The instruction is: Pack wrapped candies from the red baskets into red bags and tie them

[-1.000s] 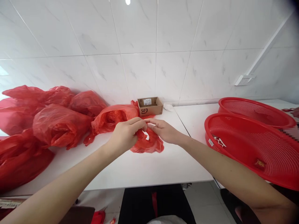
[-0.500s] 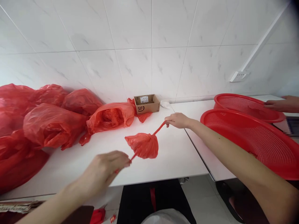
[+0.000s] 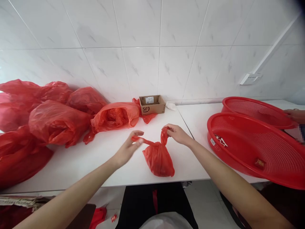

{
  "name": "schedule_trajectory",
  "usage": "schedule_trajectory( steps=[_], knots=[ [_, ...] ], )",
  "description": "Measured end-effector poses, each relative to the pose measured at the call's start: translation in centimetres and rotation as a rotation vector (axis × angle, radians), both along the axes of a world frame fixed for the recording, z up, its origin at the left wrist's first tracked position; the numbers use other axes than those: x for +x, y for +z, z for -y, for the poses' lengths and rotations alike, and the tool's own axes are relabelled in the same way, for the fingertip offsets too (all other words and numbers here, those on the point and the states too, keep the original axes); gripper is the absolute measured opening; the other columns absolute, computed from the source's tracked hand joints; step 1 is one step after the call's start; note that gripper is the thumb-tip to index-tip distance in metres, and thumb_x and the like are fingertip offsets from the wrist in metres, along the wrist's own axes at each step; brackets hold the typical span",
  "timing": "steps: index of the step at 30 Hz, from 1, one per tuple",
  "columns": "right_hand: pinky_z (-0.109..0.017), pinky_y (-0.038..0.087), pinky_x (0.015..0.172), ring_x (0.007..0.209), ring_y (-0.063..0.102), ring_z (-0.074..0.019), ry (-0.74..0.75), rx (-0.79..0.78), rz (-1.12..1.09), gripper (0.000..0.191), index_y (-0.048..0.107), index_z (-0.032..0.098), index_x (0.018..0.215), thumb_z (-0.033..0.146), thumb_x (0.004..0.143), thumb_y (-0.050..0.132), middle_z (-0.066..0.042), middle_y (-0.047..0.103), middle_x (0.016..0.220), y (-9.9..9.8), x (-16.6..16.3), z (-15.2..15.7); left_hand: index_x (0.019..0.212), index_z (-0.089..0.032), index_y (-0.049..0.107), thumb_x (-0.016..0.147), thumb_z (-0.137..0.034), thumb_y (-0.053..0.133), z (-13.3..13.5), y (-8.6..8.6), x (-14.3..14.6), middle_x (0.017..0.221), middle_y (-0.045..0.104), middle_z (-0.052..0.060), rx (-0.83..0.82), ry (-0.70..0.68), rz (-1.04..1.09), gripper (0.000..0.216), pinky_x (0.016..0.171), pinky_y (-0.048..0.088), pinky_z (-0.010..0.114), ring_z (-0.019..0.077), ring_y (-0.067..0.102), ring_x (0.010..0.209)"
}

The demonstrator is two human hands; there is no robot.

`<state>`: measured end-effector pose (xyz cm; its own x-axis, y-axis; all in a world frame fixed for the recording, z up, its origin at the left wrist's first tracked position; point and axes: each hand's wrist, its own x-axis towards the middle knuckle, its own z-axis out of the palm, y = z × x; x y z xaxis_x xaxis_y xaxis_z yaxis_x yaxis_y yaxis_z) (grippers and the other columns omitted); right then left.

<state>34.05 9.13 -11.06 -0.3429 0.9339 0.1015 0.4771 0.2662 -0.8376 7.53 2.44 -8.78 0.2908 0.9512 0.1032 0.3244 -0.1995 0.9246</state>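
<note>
A small red plastic bag rests on the white table near its front edge, knotted at the top. My left hand pinches one twisted handle of the bag, which stretches out to the left. My right hand pinches the other handle, which stands up to the right of the knot. Both hands hover just above the bag, about a hand's width apart.
Several stuffed red plastic bags are piled along the left side against the tiled wall. A small open cardboard box stands at the back. Two large red mesh baskets lie on the right, another person's hand beside the farther one.
My hands pulled the bag's handles far apart half a second ago; now they have come back together above the bag, which has settled on the table nearer the front edge.
</note>
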Motion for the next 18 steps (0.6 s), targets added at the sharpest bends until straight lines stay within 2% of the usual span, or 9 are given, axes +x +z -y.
schedule_trajectory(
  steps=[3,5,6,8,10,12,14,16,18],
  knots=[
    [-0.032,0.052,0.081,0.086,0.067,-0.0146,-0.053,0.026,-0.078,0.035,0.054,0.023,0.124,0.022,0.091,0.043,-0.002,0.071,0.098,-0.3,-0.5,3.2,0.143,-0.032,0.039,0.063,-0.05,0.081,-0.1,-2.2,2.5,0.152,0.037,0.01,0.123,-0.116,-0.253,0.092,0.109,0.034,0.053,0.0336,0.038,0.135],
    [-0.035,0.051,0.086,0.093,0.067,-0.0154,-0.076,0.068,-0.102,0.046,0.041,0.028,0.139,0.024,0.093,0.044,-0.001,0.071,0.101,-0.1,-0.6,5.5,0.146,-0.033,0.035,0.059,-0.045,0.084,-0.1,-2.8,4.2,0.15,0.041,0.009,0.167,-0.173,-0.338,0.1,0.11,0.032,0.053,0.0342,0.037,0.136],
    [-0.035,0.051,0.088,0.097,0.066,-0.0159,-0.094,0.099,-0.089,0.051,0.035,0.03,0.144,0.026,0.094,0.044,-0.001,0.071,0.104,0.2,-0.3,6.5,0.143,-0.032,0.04,0.062,-0.044,0.082,-0.2,-2.9,5.0,0.146,0.047,0.008,0.173,-0.197,-0.347,0.092,0.11,0.033,0.051,0.0335,0.04,0.133],
    [-0.037,0.051,0.09,0.106,0.064,-0.0178,-0.185,0.198,0.005,0.055,0.028,0.032,0.148,0.03,0.095,0.045,-0.003,0.069,0.115,0.6,0.9,8.2,0.127,-0.03,0.057,0.073,-0.044,0.073,-0.4,-2.7,6.1,0.13,0.06,0.005,0.164,-0.246,-0.332,0.057,0.105,0.037,0.045,0.0307,0.052,0.121],
    [-0.04,0.049,0.094,0.115,0.059,-0.0215,-0.35,0.343,0.18,0.051,0.036,0.03,0.145,0.034,0.095,0.047,-0.006,0.064,0.125,0.6,3.6,9.5,0.104,-0.028,0.066,0.085,-0.045,0.06,-0.6,-2.3,6.4,0.106,0.069,0.002,0.126,-0.277,-0.328,0.026,0.092,0.044,0.04,0.0265,0.062,0.1],
    [-0.045,0.046,0.098,0.121,0.055,-0.0272,-0.526,0.467,0.412,0.046,0.048,0.025,0.136,0.039,0.093,0.049,-0.01,0.061,0.131,0.0,7.5,10.8,0.093,-0.026,0.064,0.091,-0.045,0.048,-0.7,-1.9,5.6,0.087,0.068,0.001,0.066,-0.282,-0.333,0.025,0.074,0.047,0.035,0.0224,0.063,0.08],
    [-0.05,0.047,0.095,0.118,0.056,-0.0344,-0.663,0.483,0.648,0.052,0.053,0.018,0.132,0.047,0.089,0.051,-0.015,0.06,0.13,-1.3,11.9,12.3,0.091,-0.025,0.061,0.093,-0.046,0.044,-0.6,-1.5,4.0,0.079,0.064,0.0,0.006,-0.269,-0.315,0.026,0.067,0.046,0.031,0.0202,0.061,0.073],
    [-0.048,0.052,0.077,0.102,0.064,-0.0367,-0.768,0.366,0.842,0.059,0.053,0.016,0.134,0.051,0.087,0.051,-0.017,0.066,0.12,-2.9,15.7,14.0,0.092,-0.024,0.06,0.094,-0.046,0.044,-0.2,-1.1,1.8,0.08,0.062,0.0,-0.066,-0.225,-0.26,0.027,0.069,0.046,0.03,0.0194,0.059,0.075],
    [-0.039,0.05,0.056,0.079,0.068,-0.0325,-0.822,0.275,0.935,0.051,0.06,0.019,0.126,0.05,0.087,0.05,-0.013,0.072,0.103,-4.4,18.1,15.4,0.093,-0.024,0.059,0.093,-0.047,0.045,0.5,-0.4,-0.6,0.083,0.061,0.0,-0.13,-0.141,-0.191,0.027,0.073,0.047,0.029,0.019,0.059,0.078]
  ],
)
